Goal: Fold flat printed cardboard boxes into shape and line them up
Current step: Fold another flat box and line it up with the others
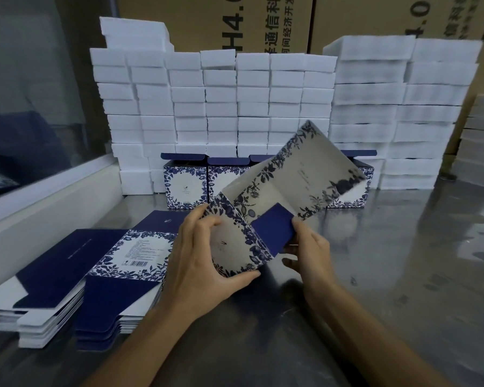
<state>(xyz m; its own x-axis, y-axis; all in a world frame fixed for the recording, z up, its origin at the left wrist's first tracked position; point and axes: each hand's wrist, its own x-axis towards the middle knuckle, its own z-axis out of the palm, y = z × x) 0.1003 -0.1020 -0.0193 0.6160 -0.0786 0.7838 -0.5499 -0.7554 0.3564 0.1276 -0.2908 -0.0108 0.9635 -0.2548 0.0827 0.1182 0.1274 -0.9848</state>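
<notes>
The left hand (204, 255) grips the half-opened printed box (280, 191) at its near end; the right hand (308, 247) pinches the navy flap (274, 230). The box's long axis runs toward two o'clock, above the steel table (403, 275).

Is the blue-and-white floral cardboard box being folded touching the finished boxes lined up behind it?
Cannot tell. In the head view the held floral box overlaps the row of folded boxes, hiding any gap or contact.
</notes>
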